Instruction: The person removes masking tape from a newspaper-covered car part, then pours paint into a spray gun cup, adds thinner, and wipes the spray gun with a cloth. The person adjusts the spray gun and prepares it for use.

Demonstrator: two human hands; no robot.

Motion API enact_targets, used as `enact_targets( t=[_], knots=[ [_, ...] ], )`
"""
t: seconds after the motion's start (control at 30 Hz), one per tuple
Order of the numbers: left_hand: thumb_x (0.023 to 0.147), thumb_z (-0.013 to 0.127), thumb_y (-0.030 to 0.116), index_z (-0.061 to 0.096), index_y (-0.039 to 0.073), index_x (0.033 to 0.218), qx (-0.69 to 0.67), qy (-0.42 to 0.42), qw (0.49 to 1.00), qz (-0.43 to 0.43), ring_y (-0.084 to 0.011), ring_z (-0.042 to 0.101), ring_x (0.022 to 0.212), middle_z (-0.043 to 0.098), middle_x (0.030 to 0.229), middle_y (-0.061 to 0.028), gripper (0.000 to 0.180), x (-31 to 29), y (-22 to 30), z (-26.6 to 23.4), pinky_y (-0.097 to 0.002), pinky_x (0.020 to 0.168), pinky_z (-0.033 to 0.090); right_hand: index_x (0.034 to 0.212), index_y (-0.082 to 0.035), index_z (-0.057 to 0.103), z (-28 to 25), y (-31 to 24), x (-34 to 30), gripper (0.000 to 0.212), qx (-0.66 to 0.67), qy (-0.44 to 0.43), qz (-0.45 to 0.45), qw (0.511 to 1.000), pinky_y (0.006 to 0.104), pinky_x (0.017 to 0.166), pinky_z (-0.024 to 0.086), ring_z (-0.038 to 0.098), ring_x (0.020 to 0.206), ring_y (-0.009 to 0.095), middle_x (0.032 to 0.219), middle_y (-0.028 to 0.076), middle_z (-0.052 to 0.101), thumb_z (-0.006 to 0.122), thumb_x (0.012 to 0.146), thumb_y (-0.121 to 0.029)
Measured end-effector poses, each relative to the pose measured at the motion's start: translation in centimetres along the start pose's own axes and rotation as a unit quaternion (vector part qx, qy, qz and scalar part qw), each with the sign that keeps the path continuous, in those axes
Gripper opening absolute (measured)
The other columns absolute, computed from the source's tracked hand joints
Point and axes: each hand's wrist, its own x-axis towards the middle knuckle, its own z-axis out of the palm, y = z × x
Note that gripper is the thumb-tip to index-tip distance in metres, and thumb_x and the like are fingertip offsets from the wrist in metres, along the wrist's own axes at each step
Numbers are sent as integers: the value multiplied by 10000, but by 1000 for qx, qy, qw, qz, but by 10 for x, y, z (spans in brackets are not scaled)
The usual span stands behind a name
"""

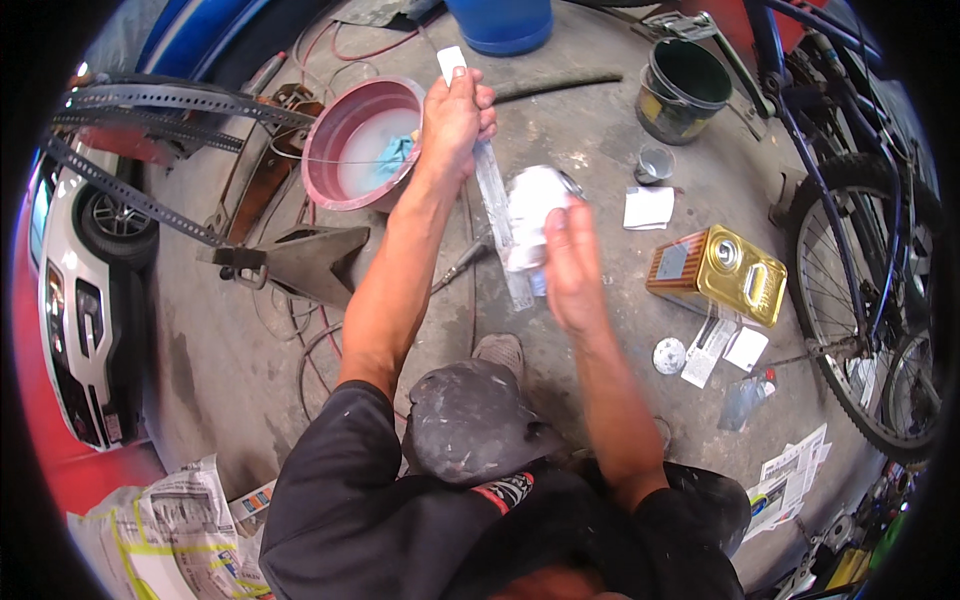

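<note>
My left hand [460, 120] is closed around a long, flat, grey-white strip [497, 225], which slants down toward my knee. Above the thumb a white flat piece [452, 64] sticks out; whether it is part of the strip cannot be told. Against the strip's right side, my right hand [573, 265] has its fingers on a white, rounded piece [537, 215]. Motion blur hides whether this is a wad of cloth or something else. A dark curved rim shows at its upper right edge. Left of my left hand stands a reddish bucket [318, 160] of cloudy water with a blue cloth [393, 158].
A gold metal can [745, 275], clear cup [655, 163], black bucket [683, 95] and white-smeared disc [669, 356] stand or lie at right, beside a bicycle [860, 290]. A metal stand [300, 262], hoses and perforated rails [190, 97] occupy the left. Newspapers [790, 480] lie near me.
</note>
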Motion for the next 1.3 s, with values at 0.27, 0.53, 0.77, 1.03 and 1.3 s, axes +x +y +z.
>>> enact_targets(
  t=[0.27,0.53,0.77,1.03,1.3],
  knots=[
    [1119,371,457,578,27,1067,-43,120,991,-31,-108,421,505,532,713,-25,479,24,-51,-35,-261,434,347,1096,-60,615,-19,10,-1,173,-289,-131,99,943,361,716,527,626,776,153,875,101,695,623,1037,-223],
    [1107,433,245,515,32,1115,-197,-62,978,-14,-96,401,585,451,826,-12,228,95,-10,-13,-236,477,358,1118,-55,613,-48,-80,12,266,-394,-288,-11,873,471,762,544,716,824,366,901,172,727,619,1004,-295],
    [1065,435,246,542,-47,1061,-60,-242,965,-81,-291,718,776,680,893,-220,312,-24,-88,227,-388,629,584,1479,-96,422,-141,-218,-14,545,-676,-101,20,730,502,811,514,704,867,375,939,236,722,593,1018,-331],
    [960,694,300,743,-48,1115,437,-200,875,-50,-294,707,1039,742,1103,-224,384,-54,-206,323,-420,875,532,1328,-49,606,-232,-230,-64,406,-816,86,39,571,547,829,527,695,928,453,952,260,717,608,958,-216],
    [953,723,432,747,-61,1005,396,-307,859,-102,-249,709,940,740,979,-201,496,-33,-211,295,-379,784,538,1319,-146,617,-239,-212,-40,344,-751,159,-165,619,467,750,573,715,870,349,1016,134,700,622,1002,-279]
  ],
)
